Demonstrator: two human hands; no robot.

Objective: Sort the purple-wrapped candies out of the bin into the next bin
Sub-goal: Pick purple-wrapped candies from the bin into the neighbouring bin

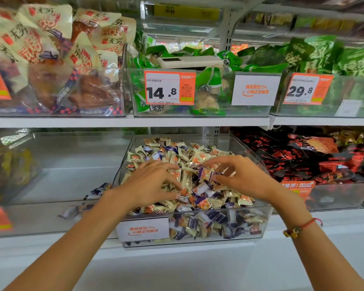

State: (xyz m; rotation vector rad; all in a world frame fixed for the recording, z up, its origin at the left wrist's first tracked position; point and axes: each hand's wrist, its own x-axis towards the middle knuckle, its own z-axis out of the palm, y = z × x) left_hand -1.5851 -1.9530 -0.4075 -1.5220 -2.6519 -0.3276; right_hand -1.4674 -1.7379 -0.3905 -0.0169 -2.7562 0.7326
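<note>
Both forearms reach forward and slightly upward into the clear candy bin [259, 219], which sits in the middle of the lower shelf; the left hand [149, 183] lies palm down over the bin's left half, fingers spread and bent, the tips pressing into the heap of wrappers; whether it pinches any single piece cannot be told; the right hand [237, 177] arches over the bin's centre, thumb and forefinger closed on a purple-wrapped candy [206, 174] with an orange patch, lifted just above the heap; a red cord bracelet [301, 227] with beads circles the right wrist, near the bin's right front corner.

The candy bin is heaped with small cream, gold and purple wrapped sweets [177, 152], purple ones scattered through the pile and showing through the front wall; a white label with orange writing [143, 229] is fixed on the bin's front, at the left.

Just left of the candy bin stands the next bin [57, 164], also clear; a few purple-wrapped pieces [98, 191] lie in it, close against the shared wall, beside the left wrist; right of the candy bin is a bin of black and red packets [307, 160]; on the shelf above the candy bin, green packets [206, 89] fill a bin bearing an orange price tag [169, 87] reading 14.8.
</note>
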